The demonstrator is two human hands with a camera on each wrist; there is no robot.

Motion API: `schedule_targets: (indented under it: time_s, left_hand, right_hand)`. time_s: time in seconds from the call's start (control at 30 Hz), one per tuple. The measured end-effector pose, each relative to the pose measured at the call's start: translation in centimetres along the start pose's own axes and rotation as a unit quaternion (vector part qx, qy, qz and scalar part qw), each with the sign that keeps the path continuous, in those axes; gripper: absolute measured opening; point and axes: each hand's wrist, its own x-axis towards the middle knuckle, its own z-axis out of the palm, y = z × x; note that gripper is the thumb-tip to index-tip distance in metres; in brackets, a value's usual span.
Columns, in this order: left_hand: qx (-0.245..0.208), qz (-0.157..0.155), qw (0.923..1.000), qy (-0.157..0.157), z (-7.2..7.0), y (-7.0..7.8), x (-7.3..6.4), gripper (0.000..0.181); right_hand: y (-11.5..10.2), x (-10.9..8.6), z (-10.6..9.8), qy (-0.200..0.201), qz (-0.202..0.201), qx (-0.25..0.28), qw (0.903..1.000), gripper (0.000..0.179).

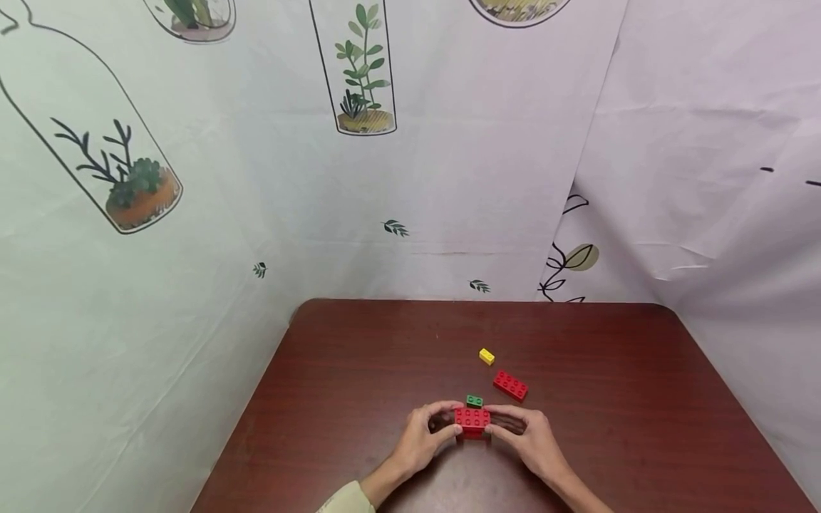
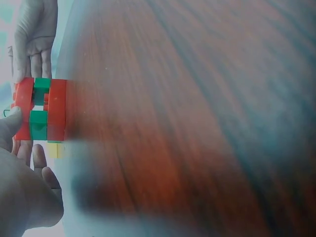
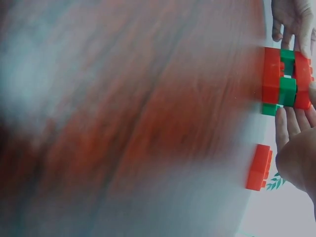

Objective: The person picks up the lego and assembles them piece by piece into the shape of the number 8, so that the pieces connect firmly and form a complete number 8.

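Both hands hold a small stack of toy bricks near the front of the table. On top is a red brick (image 1: pixel 472 416) with studs facing up. My left hand (image 1: pixel 413 438) pinches its left end between thumb and fingers, and my right hand (image 1: pixel 537 440) pinches its right end the same way. From the left wrist view, two green bricks (image 2: pixel 38 124) show as spaced supports under that red brick, with a gap between them. A second red brick (image 2: pixel 58 109) forms the base, at the tabletop. The same layers appear in the right wrist view.
Just behind the stack lies a loose green brick (image 1: pixel 474 400). Farther back and to the right are another red brick (image 1: pixel 510 385) and a small yellow brick (image 1: pixel 487 356). Patterned cloth walls (image 1: pixel 436 185) stand around the brown table (image 1: pixel 359 356).
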Motion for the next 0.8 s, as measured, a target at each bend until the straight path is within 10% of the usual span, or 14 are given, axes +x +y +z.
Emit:
schedule_targets:
  time_s: [0.8]
  left_hand:
    - [0.042,0.002,0.9990,-0.016,-0.14,-0.38,0.29,0.034]
  right_hand:
    - [0.32,0.08,-0.29,-0.014,-0.028,-0.031,0.9991,0.031]
